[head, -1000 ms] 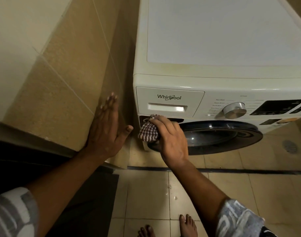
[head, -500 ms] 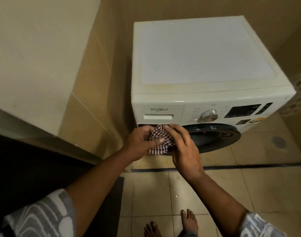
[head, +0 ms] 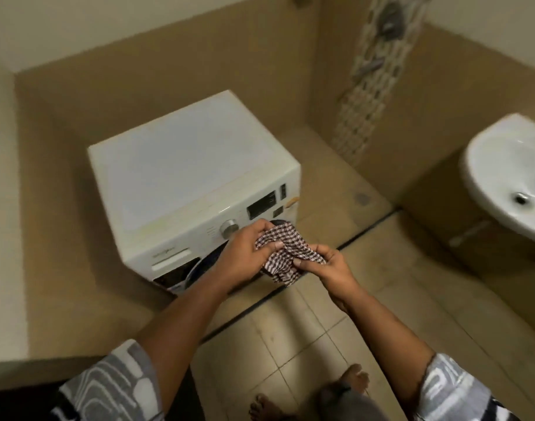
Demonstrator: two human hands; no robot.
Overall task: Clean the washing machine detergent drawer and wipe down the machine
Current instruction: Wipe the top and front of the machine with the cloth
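Note:
A white front-loading washing machine (head: 181, 177) stands against the tiled wall, seen from above. Its detergent drawer (head: 172, 256) at the front left is pushed in, and the dark round door (head: 199, 265) below is partly hidden by my left arm. I hold a brown-and-white checked cloth (head: 286, 256) in front of the machine with both hands. My left hand (head: 245, 253) pinches its upper left part. My right hand (head: 327, 265) grips its lower right part.
A white wash basin (head: 509, 177) hangs on the wall at the right. A floor drain (head: 362, 197) lies right of the machine. A dark strip (head: 336, 247) crosses the tiled floor. My bare feet (head: 305, 399) stand below.
My left hand left the wall and took hold of the cloth. Both hands with the cloth drew back from the machine's front, and my view rose and swung right.

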